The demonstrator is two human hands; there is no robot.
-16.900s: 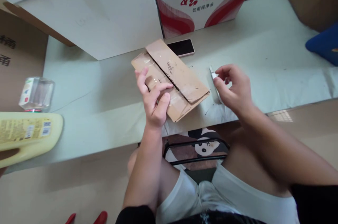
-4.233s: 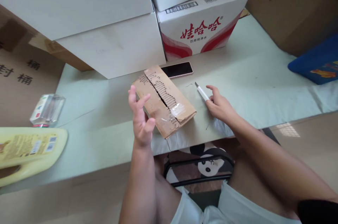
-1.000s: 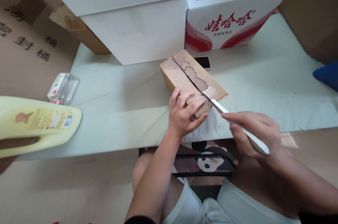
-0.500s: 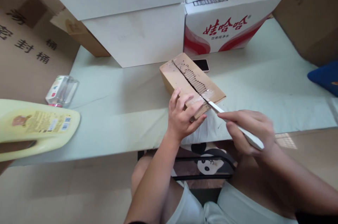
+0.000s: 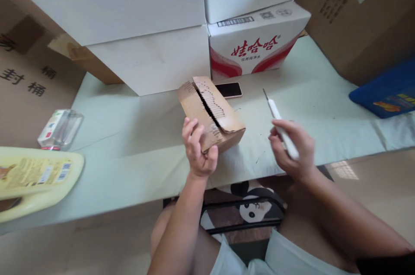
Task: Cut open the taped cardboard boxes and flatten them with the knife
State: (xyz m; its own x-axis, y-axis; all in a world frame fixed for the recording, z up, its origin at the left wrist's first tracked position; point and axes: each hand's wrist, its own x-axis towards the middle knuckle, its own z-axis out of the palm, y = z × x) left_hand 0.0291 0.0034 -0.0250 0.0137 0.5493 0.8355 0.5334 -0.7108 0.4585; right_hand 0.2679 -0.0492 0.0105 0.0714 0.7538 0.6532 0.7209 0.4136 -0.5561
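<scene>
Box [image 5: 212, 110] corner behind left hand [image 5: 198, 151]

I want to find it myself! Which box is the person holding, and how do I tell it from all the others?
Start at the pale green table stacked with big cartons. Near its front edge, before the red-and-white carton, the left hand grips a small brown box. It is the smallest one, with a dark slit along its torn top, beside a phone.

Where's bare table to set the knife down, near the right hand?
Bare cloth lies right of the small cardboard box, between the phone, the red-and-white carton and the blue item. More lies between box and clear bottle. It is crowded along the back cartons. The right hand holds the knife.
</scene>
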